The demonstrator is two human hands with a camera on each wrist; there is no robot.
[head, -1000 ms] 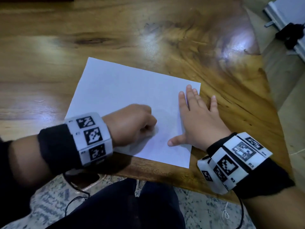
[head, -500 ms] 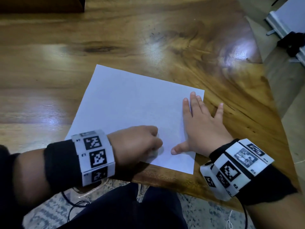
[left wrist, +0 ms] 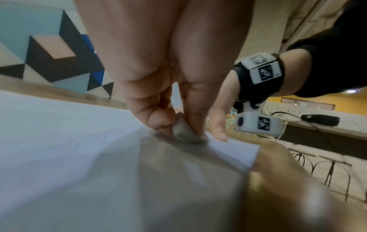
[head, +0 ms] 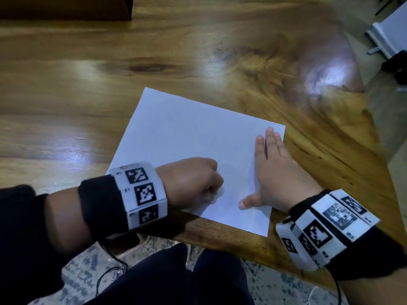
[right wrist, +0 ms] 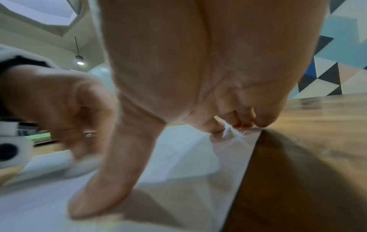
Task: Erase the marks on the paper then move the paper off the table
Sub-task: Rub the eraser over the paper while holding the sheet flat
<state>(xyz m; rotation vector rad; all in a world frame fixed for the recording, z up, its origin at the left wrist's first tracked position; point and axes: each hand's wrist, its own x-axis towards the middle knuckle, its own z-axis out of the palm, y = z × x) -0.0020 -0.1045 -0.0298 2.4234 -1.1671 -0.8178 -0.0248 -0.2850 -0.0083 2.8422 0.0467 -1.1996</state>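
Observation:
A white sheet of paper (head: 193,137) lies on the wooden table (head: 88,95) near its front edge. My left hand (head: 193,183) is curled into a fist over the paper's near part and pinches a small grey-white eraser (left wrist: 181,128) whose dirty tip presses on the paper (left wrist: 59,141). My right hand (head: 275,172) lies flat with straight fingers on the sheet's right side, thumb spread toward the left hand. In the right wrist view the right hand's fingertips (right wrist: 244,122) and thumb press the paper (right wrist: 178,157) down. No marks show clearly on the sheet.
The table's front edge (head: 220,243) runs just below the paper, with dark trousers (head: 176,278) and patterned floor beneath. The table's right corner drops off past my right hand. A dark box (head: 66,7) sits at the far left.
My left fist with the eraser has shifted a little toward the near edge of the paper in a rubbing motion. The right hand stays flat on the sheet.

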